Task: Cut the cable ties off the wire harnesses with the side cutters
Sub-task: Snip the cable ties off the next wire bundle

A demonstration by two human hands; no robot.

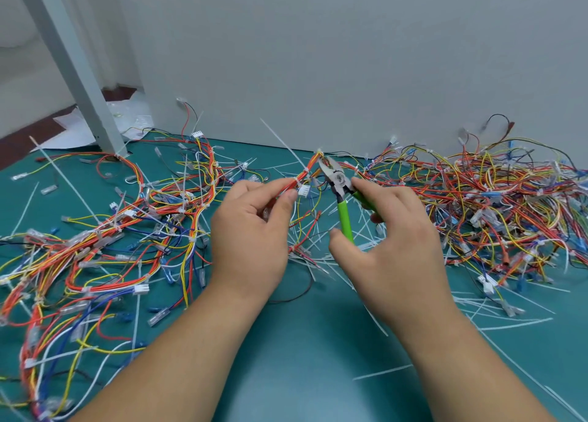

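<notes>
— Am I lining this up right?
— You're pinching the harness [310,165] in your left hand [251,227], by the mat's [302,342] back edge. Your right hand [391,230] is gripping the cutters [342,186], blades gaping. I'd be catching only the tie [305,169].

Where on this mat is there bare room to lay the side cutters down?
Bare mat shows nearest the camera, between the left forearm and right forearm. Crowded elsewhere: left harness pile, right harness pile, and loose cut ties between the left hand and right hand.
</notes>
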